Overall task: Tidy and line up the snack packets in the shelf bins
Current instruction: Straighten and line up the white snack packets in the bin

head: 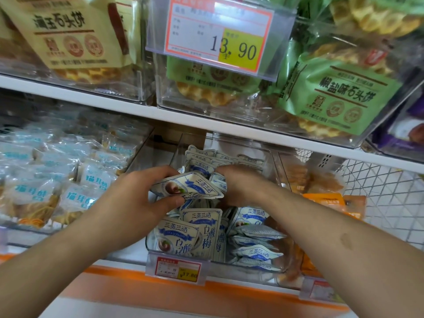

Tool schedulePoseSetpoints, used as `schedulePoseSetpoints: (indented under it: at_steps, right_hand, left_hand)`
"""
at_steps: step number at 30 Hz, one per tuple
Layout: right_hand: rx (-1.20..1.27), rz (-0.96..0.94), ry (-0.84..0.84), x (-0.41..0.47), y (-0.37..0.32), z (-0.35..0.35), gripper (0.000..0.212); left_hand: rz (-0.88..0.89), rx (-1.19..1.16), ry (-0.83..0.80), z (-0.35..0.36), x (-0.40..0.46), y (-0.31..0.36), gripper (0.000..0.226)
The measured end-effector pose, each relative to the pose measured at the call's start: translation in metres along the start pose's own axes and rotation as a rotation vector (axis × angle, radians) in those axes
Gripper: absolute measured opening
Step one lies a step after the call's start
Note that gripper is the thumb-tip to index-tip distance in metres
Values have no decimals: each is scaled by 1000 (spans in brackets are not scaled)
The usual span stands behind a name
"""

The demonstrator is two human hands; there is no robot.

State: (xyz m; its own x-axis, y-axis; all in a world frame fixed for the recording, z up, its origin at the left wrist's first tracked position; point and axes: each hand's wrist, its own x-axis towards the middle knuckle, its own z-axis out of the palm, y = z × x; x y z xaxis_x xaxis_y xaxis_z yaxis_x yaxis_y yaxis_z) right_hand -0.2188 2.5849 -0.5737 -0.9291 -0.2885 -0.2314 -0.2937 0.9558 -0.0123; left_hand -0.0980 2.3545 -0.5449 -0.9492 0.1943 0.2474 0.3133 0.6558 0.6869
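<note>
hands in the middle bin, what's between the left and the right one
In the head view, white and blue snack packets lie between the left hand and the right hand; the left hand pinches one.

A large red-framed price tag with a yellow corner (219, 34) hangs in a clear holder on the upper white shelf board (91, 99). A smaller red and yellow price label (177, 269) sits on the orange-edged lower shelf front (128, 277). At the far right stands a white wire mesh panel (385, 198), and a blurred third price label (321, 291) sits low beside it.
</note>
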Motion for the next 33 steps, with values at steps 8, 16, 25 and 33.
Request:
schedulePoseSetpoints:
  at_steps: [8, 16, 25, 33]
  right_hand:
    - [-30, -66, 285, -5, -1, -1, 53]
    - [-17, -135, 153, -9, -2, -4, 64]
    - [-133, -160, 417, -11, 1, 7, 64]
    - [-184, -227, 346, -5, -1, 8, 85]
  left_hand:
    - [-29, -49, -3, 1, -3, -8, 27]
    - [-23, -28, -17, 1, -2, -6, 26]
    - [-9, -8, -8, 0, -4, -1, 30]
    - [-13, -1, -19, -1, -4, 0, 31]
